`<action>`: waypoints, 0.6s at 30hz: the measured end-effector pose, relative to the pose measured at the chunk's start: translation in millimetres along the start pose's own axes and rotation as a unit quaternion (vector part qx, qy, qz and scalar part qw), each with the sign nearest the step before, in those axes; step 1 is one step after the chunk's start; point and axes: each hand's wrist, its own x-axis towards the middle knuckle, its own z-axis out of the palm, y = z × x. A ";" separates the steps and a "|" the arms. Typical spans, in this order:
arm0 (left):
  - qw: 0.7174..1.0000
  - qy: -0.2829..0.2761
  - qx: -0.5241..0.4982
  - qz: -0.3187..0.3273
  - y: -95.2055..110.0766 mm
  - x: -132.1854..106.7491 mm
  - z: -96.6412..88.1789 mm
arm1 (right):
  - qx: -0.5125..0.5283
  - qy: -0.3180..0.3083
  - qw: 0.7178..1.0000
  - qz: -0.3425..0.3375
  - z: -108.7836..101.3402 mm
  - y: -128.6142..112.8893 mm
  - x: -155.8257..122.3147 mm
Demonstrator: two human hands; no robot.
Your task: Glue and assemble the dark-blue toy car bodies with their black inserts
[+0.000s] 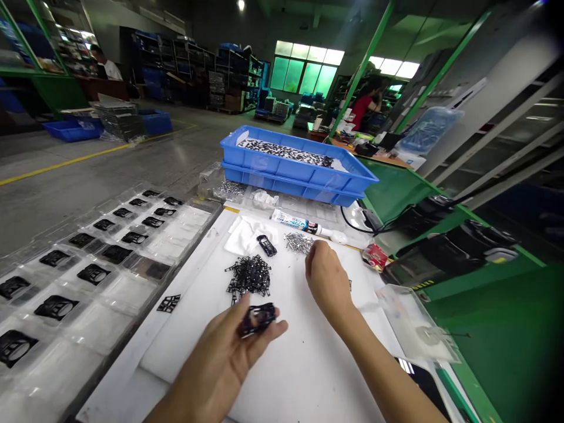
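The left hand's fingers (273, 331) are curled up around a black plastic part (258, 317), pinching it between the thumb on the near side and the fingertips under it, so the part sits raised off the surface in front of the person. The left hand (222, 358) itself lies palm-up low in the view, above the white mat (304, 364).

The right hand (328, 281) is seen from the back, its fingers bent down toward the mat. From this angle it cannot be told whether they grip anything. Its fingertips come down just beside a small heap of silvery metal pieces (298, 242), which lies on the mat slightly ahead and to the left of them.

Between the two hands and a little further out sits a pile of small black parts (249, 276). Beyond it a dark oblong piece (267, 245) rests on a white cloth (243, 236). A lone black lattice piece (168, 303) lies at the mat's left edge.

Past the metal heap a glue tube (304, 225) lies across the bench, and behind it stand two stacked blue trays (291, 171), the top one strewn with black bits. A small red object (375, 257) lies to the right of the right hand, and a clear plastic bag (412, 326) lies near the right forearm on the green bench (476, 341).

On the left a clear blister tray (145, 267) spreads out, with many of its pockets each holding a black part.
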 end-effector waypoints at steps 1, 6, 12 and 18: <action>0.999 -0.018 -0.021 -0.041 -3.1 9.2 11.1 | 0.027 0.013 0.999 0.025 -1.7 1.4 -0.8; 0.988 -0.097 -0.043 -0.113 -16.2 41.0 48.6 | 0.201 0.048 0.976 0.073 -30.7 -4.3 -19.0; 0.978 -0.166 -0.004 -0.129 -21.8 58.1 38.5 | 0.403 -0.032 0.913 0.057 -60.1 -3.2 -70.0; 0.976 -0.179 0.021 -0.123 -29.5 61.7 27.0 | 0.511 -0.049 0.831 0.215 -52.9 -0.1 -91.6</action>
